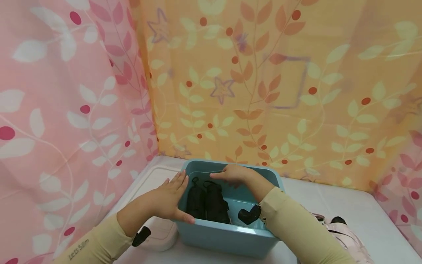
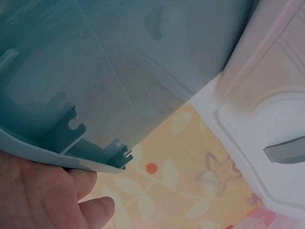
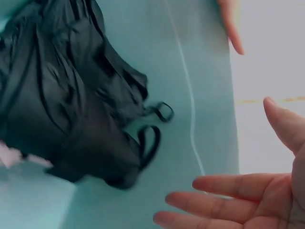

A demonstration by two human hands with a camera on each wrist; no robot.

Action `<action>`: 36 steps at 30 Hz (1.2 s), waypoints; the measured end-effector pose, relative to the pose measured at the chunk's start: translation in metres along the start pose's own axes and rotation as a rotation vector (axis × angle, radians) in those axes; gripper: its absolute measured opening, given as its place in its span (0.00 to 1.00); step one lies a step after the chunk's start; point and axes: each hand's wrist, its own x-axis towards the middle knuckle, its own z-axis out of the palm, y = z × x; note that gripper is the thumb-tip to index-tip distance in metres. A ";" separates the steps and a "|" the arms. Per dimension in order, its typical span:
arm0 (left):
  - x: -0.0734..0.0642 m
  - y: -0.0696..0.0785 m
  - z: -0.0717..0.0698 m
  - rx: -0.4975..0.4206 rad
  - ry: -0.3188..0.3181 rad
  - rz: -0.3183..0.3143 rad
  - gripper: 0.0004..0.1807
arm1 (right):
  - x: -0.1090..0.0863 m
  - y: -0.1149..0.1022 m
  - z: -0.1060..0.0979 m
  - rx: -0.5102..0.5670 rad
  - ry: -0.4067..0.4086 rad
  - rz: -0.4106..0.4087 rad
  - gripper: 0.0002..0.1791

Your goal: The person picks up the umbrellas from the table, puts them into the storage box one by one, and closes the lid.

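A blue plastic bin (image 1: 227,236) stands on the white table. Two black folded umbrellas (image 1: 196,201) (image 1: 215,203) lie side by side in its left half, their strap loops toward the far wall. My left hand (image 1: 169,198) rests against the bin's left rim, fingers straight and thumb by the front rim. In the left wrist view, that hand (image 2: 47,195) touches the outside of the rim. Inside the bin, my right hand (image 1: 235,174) hovers above the far part with fingers extended. In the right wrist view, this hand (image 3: 252,200) holds nothing, apart from the umbrellas' loops.
A pale lid (image 1: 161,236) lies on the table left of the bin, partly behind my left arm. To the right, a pink folded item with a black tip (image 1: 344,234) lies partly hidden by my right sleeve. Patterned curtains (image 1: 257,91) enclose the table.
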 end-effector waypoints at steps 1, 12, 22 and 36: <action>0.000 0.001 0.000 0.001 0.001 0.000 0.70 | -0.002 0.000 -0.003 -0.002 -0.006 -0.012 0.36; -0.001 0.004 -0.001 0.002 -0.012 -0.003 0.70 | -0.027 0.010 -0.031 -0.020 0.014 -0.088 0.30; -0.003 0.003 -0.002 -0.003 -0.016 -0.010 0.69 | -0.048 0.027 -0.052 -0.001 0.088 -0.115 0.25; -0.003 0.004 -0.002 0.005 -0.018 -0.014 0.69 | -0.093 0.059 -0.072 0.160 0.126 -0.204 0.35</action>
